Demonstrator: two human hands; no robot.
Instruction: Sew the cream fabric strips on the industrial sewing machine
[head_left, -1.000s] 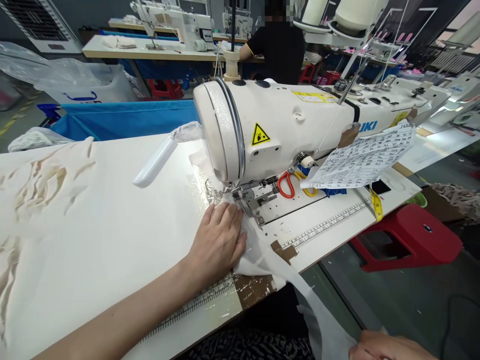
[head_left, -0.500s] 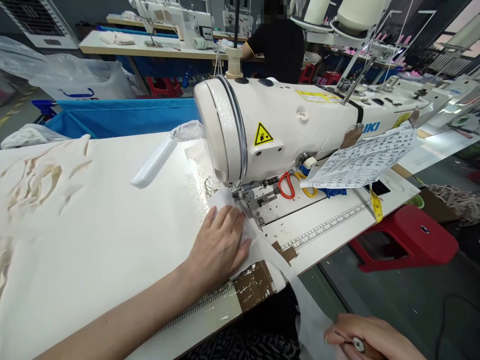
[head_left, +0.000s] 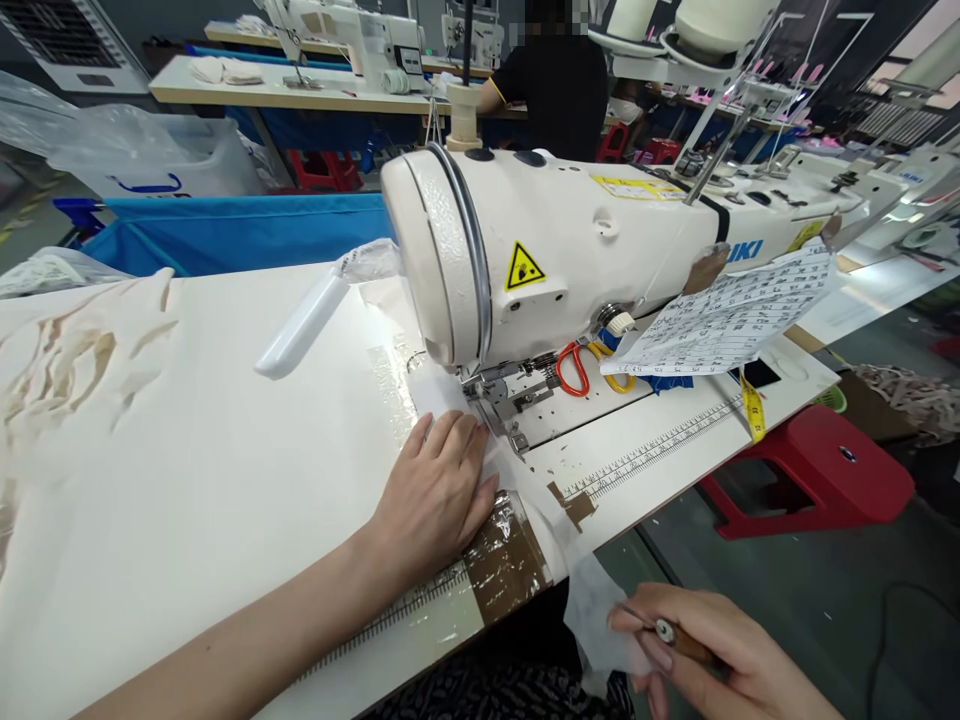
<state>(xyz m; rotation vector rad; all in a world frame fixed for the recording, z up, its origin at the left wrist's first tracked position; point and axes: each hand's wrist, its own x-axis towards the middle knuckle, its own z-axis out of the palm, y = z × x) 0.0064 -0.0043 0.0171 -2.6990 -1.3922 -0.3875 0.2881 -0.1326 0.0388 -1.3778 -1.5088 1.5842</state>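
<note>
My left hand (head_left: 435, 485) lies with its fingers flat on a thin white fabric strip (head_left: 433, 392), just in front of the presser foot (head_left: 474, 384) of a white sewing machine (head_left: 547, 255). From under it the strip runs right and drops over the table's front edge. Below that edge, my right hand (head_left: 705, 645) is closed round a wooden-handled awl (head_left: 686, 642). Its thin metal tip points left, beside the strip's hanging end (head_left: 596, 610), which the fingers also touch. Whether they pinch the cloth is hard to make out.
Orange-handled scissors (head_left: 574, 370) lie behind the needle area. A printed sheet (head_left: 724, 315) hangs on the machine's front. Cream cloth pieces (head_left: 82, 350) cover the table's left side. A red stool (head_left: 825, 470) stands at the right. A person in black (head_left: 559, 95) sits beyond.
My right hand has moved left and slightly up with the awl. The hanging strip is shorter and more crumpled. My left hand stays nearly in place.
</note>
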